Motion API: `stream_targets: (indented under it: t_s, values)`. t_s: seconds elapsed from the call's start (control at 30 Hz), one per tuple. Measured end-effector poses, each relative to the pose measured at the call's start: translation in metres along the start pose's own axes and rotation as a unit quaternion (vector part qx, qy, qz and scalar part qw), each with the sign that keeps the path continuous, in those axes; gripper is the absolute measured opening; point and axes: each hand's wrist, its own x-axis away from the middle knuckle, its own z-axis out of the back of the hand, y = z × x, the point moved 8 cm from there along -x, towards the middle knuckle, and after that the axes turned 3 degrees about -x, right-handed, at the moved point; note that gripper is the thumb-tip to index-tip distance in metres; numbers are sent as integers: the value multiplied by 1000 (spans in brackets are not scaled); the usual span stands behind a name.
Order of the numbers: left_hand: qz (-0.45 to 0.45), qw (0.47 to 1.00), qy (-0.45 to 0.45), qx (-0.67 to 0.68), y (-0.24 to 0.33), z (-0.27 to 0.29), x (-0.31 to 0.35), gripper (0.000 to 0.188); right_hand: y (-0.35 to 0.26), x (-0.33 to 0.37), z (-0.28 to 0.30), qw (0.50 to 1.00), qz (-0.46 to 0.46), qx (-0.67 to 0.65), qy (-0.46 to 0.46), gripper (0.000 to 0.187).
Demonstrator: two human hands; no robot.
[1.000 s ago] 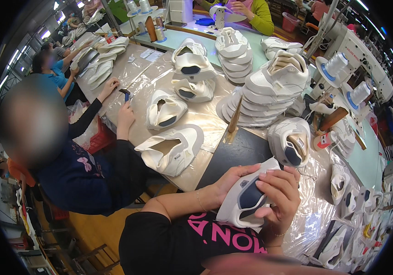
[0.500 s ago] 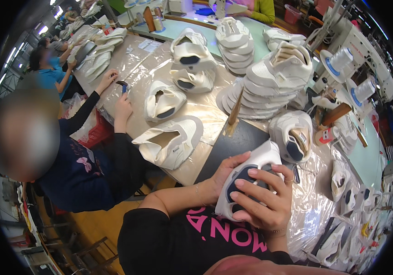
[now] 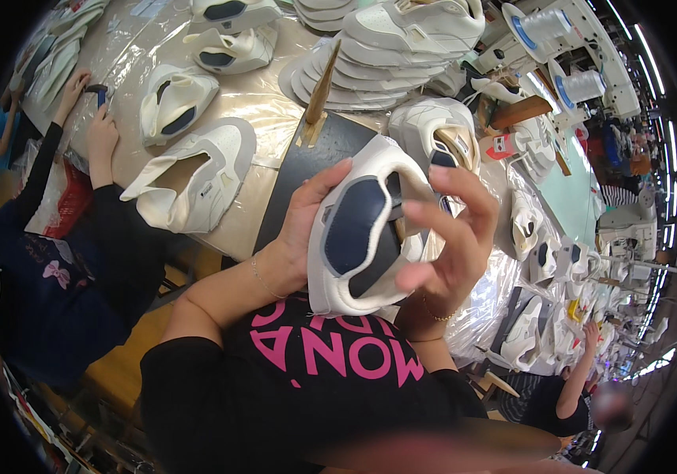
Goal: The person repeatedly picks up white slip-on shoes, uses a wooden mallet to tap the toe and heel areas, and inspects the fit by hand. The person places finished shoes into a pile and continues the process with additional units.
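shoe upper [image 3: 348, 225], edge clasped in left hand [image 3: 300, 225]; right hand [image 3: 461, 241] loosely spread at opening.

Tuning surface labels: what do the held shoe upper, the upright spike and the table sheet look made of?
Shoe upper: likely synthetic leather or fabric, mostly matte, judging by its white-grey panels, smooth navy patch and padded-looking rim.
Spike: perhaps wood, by its brown colour; finish unclear.
Table sheet: probably clear plastic film, glossy, by its wrinkles and glare.
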Motion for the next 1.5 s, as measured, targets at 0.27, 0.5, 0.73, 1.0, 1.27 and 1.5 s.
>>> stream_targets:
  t_s: [0.27, 0.5, 0.73, 1.0, 1.27, 1.5]
  values:
    - [-11, 999, 33, 5, 3, 9, 6, 50, -23, 6, -12, 991, 117, -66, -17, 56]
    - [-20, 996, 82, -16, 2, 12, 7, 49, -18, 6, -13, 997, 73, -40, -2, 57]
    - [-10, 998, 65, -10, -1, 11, 3, 48, -5, 8, -9, 999, -31, -25, 13, 65]
    - [-30, 989, 134, -56, 1, 19, 3, 48, -4, 13, -8, 999, -26, -29, 6, 66]
    - [-11, 988, 148, -52, -3, 18, 6, 45, -18, 12, -18, 994, 35, -103, -26, 55]
    - [10, 992, 123, -22, -8, 26, 8, 43, -14, 12, -19, 996, -29, -74, -44, 54]
